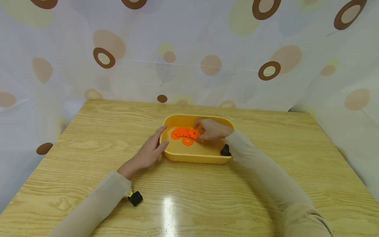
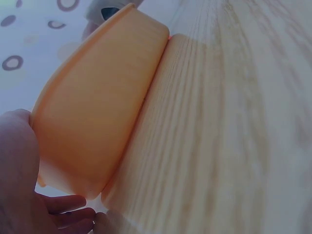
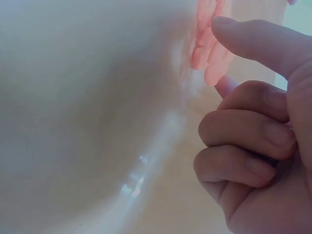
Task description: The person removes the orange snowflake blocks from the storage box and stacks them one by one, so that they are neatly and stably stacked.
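Note:
A shallow yellow plastic tray (image 1: 195,159) sits on the table, with several flat orange flower-shaped discs (image 1: 181,131) overlapping in its left half. My right hand (image 1: 211,129) reaches inside and pinches an orange flower-shaped disc (image 1: 194,133) between thumb and index finger, beside the pile. In the right wrist view, orange pieces (image 3: 209,48) show at the thumb and index tip while the other fingers curl in. My left hand (image 1: 148,151) holds the tray's left end. In the left wrist view, the thumb lies at the rim and the fingers (image 2: 73,217) are around the outer wall (image 2: 97,107).
The wooden table (image 1: 192,200) extends around the tray on all sides. A white curtain (image 1: 189,39) with brown spots hangs behind it. Black devices are on both wrists, the left one (image 1: 135,198) close to the table and the right one (image 1: 226,150) by the tray's near right corner.

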A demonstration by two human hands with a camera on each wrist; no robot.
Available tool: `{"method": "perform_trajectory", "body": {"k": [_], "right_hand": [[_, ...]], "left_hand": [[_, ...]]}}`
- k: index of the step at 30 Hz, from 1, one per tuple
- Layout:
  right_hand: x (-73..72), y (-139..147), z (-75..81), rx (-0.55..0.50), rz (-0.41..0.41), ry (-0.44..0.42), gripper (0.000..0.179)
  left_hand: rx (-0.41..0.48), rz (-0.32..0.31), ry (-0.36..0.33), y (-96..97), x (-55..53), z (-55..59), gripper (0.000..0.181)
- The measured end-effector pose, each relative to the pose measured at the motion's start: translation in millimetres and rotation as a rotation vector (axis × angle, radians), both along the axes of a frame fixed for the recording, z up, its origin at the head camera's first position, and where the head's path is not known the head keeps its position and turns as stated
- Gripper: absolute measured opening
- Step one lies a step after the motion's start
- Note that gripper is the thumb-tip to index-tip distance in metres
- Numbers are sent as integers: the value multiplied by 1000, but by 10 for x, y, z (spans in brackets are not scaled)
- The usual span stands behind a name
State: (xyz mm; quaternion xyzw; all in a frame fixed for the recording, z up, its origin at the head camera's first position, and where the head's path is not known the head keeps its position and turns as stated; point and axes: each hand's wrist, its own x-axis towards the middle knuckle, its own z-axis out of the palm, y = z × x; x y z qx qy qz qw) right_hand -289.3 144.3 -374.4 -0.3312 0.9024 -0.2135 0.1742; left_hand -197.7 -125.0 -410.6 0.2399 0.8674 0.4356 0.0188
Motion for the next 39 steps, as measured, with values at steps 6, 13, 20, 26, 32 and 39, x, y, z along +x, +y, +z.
{"method": "perform_trajectory", "body": {"k": [6,13,20,26,32,39], "right_hand": [[-3,4,14,-23,9,13,45],[28,47,61,-62,-8,-2,44],[64,124,134,-138,-58,-24,43],[79,161,155,-173,-78,-41,43],[99,160,181,-203,-66,-44,43],[96,160,279,-233,-51,-35,43]], "left_hand": [[-2,7,16,-6,-14,-22,58],[3,-4,27,1,-25,-49,57],[4,2,29,27,-24,-52,58],[-7,11,29,40,-8,-90,58],[-3,20,8,28,20,-68,58],[-31,38,-3,-8,6,-30,57]]}}
